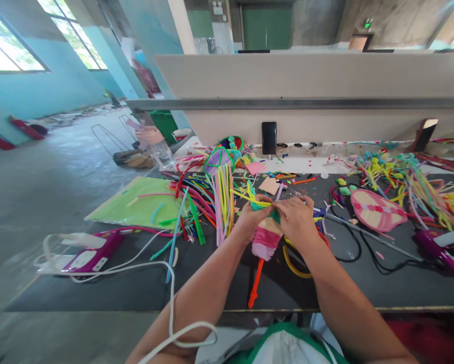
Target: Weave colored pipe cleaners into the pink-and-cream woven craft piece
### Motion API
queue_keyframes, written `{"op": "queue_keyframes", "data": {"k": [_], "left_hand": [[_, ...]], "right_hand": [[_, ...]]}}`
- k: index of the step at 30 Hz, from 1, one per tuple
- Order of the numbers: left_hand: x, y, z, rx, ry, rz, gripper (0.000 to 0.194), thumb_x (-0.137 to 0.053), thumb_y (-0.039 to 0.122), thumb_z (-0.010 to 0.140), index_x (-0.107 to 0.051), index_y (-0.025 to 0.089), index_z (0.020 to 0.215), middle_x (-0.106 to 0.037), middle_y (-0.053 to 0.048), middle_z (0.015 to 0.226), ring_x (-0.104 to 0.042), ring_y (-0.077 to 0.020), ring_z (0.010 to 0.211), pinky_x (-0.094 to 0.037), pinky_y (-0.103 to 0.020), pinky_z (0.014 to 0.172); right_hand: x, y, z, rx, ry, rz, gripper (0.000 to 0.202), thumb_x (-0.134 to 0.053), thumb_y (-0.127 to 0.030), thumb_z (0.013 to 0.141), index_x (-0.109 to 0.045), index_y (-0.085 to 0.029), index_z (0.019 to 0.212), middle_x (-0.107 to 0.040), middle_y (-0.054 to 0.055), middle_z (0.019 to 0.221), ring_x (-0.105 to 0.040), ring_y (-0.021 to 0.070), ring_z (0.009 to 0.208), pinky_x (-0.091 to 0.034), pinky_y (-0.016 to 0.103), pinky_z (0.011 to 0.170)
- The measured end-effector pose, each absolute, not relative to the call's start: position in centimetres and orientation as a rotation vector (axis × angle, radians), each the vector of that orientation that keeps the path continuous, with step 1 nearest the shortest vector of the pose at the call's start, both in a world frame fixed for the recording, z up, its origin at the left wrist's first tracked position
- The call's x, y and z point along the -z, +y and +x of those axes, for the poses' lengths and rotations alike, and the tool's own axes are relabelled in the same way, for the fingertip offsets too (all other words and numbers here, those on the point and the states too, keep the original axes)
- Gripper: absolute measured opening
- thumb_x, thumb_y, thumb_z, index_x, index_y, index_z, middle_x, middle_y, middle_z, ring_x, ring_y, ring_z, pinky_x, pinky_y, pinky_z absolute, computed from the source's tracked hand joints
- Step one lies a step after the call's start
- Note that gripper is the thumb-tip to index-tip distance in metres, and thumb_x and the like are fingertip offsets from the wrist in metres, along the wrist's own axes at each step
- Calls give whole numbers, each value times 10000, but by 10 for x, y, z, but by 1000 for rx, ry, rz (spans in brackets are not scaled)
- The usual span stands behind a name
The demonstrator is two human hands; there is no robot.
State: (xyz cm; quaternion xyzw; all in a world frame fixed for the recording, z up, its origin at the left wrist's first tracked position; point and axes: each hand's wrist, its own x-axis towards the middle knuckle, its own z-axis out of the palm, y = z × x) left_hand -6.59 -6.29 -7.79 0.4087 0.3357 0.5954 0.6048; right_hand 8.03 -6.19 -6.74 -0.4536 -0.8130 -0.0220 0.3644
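Both my hands meet around a fuzzy craft piece (266, 236) with teal, cream, red and pink bands, above the dark table. My left hand (251, 217) grips its left side, with yellow pipe cleaners (242, 196) sticking out past the fingers. On the other side, my right hand (295, 216) is closed with its fingertips on the yellow strand at the top edge; the fingers partly hide the piece. An orange stick (256, 283) points down from the piece toward the table's front edge. A curved yellow strip (297, 268) lies below my right hand.
Pipe cleaners (223, 202) lie left of my hands, beside a green sheet (136, 202). Purple power strips (98, 253) with white cables sit at both sides. A phone (269, 137) leans upright behind. A pink oval piece (378, 210) and a yarn pile (389, 169) lie right.
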Motion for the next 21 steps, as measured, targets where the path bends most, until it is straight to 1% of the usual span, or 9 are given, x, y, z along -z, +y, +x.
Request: {"op": "queue_keyframes", "data": {"k": [3, 7, 9, 11, 14, 15, 17, 19, 21], "left_hand": [[75, -63, -65, -1391, 743, 906, 309, -792, 242, 610, -636, 151, 861, -653, -5, 743, -615, -136, 668, -482, -282, 706], [71, -59, -69, -1519, 715, 797, 313, -787, 262, 612, -668, 162, 884, -694, -31, 828, -663, -198, 765, -502, -353, 782], [71, -55, -75, -1595, 725, 759, 333, -779, 267, 622, -674, 174, 923, -706, -35, 855, -673, -220, 810, -506, -364, 792], [73, -49, -80, -1664, 734, 715, 358, -774, 265, 627, -671, 177, 959, -711, -34, 851, -675, -223, 826, -509, -362, 797], [73, -45, -85, -1769, 746, 654, 390, -775, 239, 624, -662, 173, 991, -711, -33, 835, -676, -210, 813, -513, -354, 798], [72, -46, -85, -1791, 747, 646, 391, -774, 236, 628, -660, 175, 996, -710, -31, 834, -677, -207, 808, -513, -353, 798], [69, -48, -82, -1791, 738, 662, 378, -765, 240, 644, -656, 183, 1001, -709, -29, 841, -676, -205, 819, -511, -351, 802], [67, -52, -77, -1752, 720, 696, 353, -756, 250, 659, -656, 189, 992, -706, -26, 845, -675, -205, 835, -509, -349, 805], [67, -57, -72, -1702, 697, 736, 330, -753, 251, 666, -657, 188, 976, -704, -24, 840, -673, -209, 841, -509, -350, 807]], "right_hand": [[64, -64, 80, -33, -2086, -1106, 288, -483, -119, 838, -665, -235, 1029, -725, 53, 977, -606, 206, 921, -305, 407, 929], [52, -84, 82, -65, -1705, -928, 337, -497, -161, 823, -619, -256, 1123, -655, 75, 1152, -568, 244, 1077, -382, 431, 924], [50, -93, 84, -130, -1601, -789, 308, -508, -141, 787, -650, -274, 1026, -686, 57, 1022, -612, 240, 965, -437, 419, 847], [52, -94, 84, -262, -1601, -782, 248, -488, -113, 750, -673, -257, 832, -684, 34, 799, -621, 211, 769, -462, 365, 715], [58, -81, 79, -581, -1613, -1034, 214, -474, -95, 696, -622, -223, 608, -599, -3, 582, -546, 156, 572, -411, 294, 573], [59, -75, 77, -712, -1560, -1092, 180, -496, -110, 690, -622, -215, 614, -589, -9, 573, -531, 145, 560, -397, 278, 554], [60, -67, 71, -992, -1363, -1015, 96, -575, -160, 678, -636, -206, 736, -607, -19, 651, -521, 122, 579, -387, 244, 535], [60, -63, 68, -1256, -1183, -854, 159, -654, -241, 680, -626, -205, 833, -607, -30, 702, -483, 89, 550, -353, 211, 485], [60, -63, 66, -1440, -1025, -767, 219, -715, -311, 661, -613, -197, 818, -574, -50, 650, -405, 58, 469, -303, 196, 430]]}}
